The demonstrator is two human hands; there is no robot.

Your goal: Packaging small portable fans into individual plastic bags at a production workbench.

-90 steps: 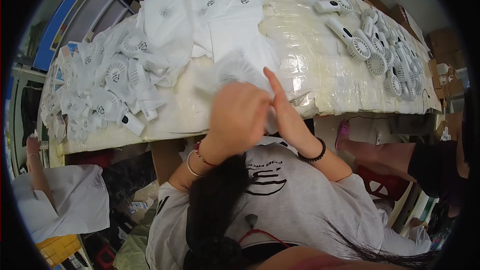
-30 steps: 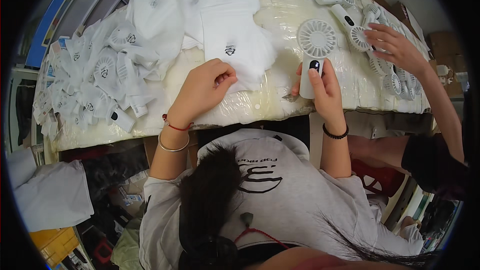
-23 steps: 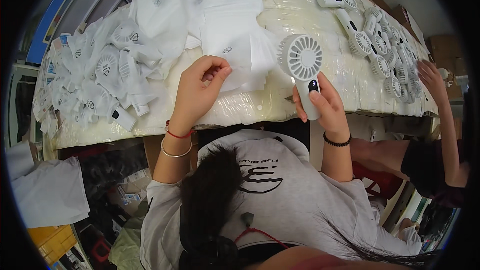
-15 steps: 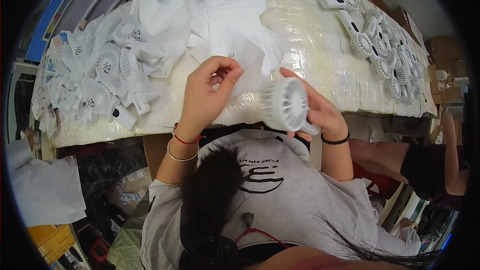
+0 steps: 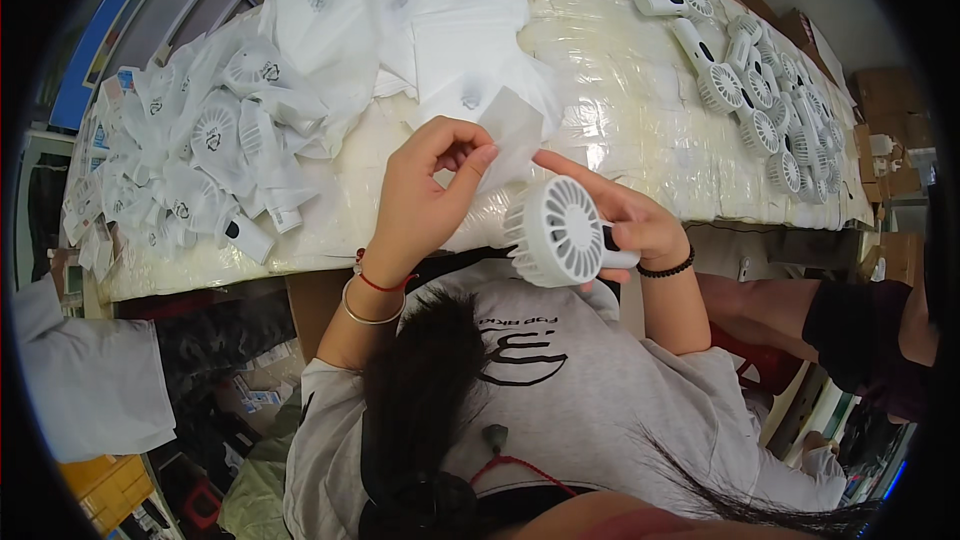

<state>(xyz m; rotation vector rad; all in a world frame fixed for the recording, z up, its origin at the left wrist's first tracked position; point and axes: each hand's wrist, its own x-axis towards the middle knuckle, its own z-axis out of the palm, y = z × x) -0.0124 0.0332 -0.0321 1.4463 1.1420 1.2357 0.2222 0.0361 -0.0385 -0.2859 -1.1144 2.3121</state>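
My left hand (image 5: 437, 175) pinches a thin, translucent white plastic bag (image 5: 514, 134) between thumb and fingers, holding it above the near part of the table. In my right hand (image 5: 645, 225) is a white handheld fan (image 5: 565, 230), gripped by its short handle. The fan's round slatted head points left, toward my left wrist. My right index finger stretches out to the bag's lower edge; whether it touches the bag I cannot tell. Beyond my hands lies a stack of flat white bags (image 5: 455, 50) with small dark prints.
A heap of bagged fans (image 5: 210, 130) covers the table's left side. Several unbagged white fans (image 5: 790, 120) lie piled at the right. Clear wrapping covers the pale tabletop (image 5: 610, 90). Another person's bare leg (image 5: 765, 315) shows at the right, and a white cloth (image 5: 90, 370) at the left.
My left hand has drawn the bag off the stack toward me and slightly right. The fan has come lower and nearer, its head turned more to face up.
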